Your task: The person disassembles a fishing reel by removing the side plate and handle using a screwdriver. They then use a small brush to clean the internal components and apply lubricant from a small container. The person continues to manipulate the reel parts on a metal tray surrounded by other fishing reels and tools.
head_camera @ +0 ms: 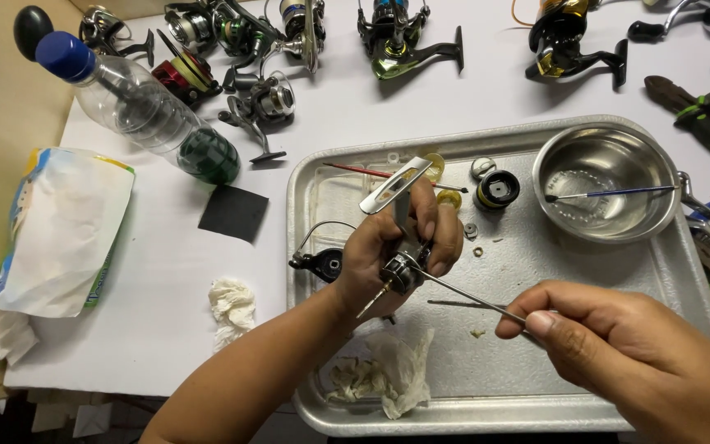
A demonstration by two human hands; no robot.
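At frame centre, the left hand (388, 247) grips a small, rigid reel body (400, 267) firmly; the right hand (610, 341) pinches a thin, stiff metal pick (466, 296) near its end.

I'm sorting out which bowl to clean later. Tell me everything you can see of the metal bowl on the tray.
The metal bowl is round, shiny and steel-looking, with a rolled rim and a flat bottom that seems to hold a thin film of clear liquid. It stands upright in the far right corner of the metal tray. A thin blue-handled brush lies across it, bristle end down inside, handle resting on the right rim. Neither hand touches it.
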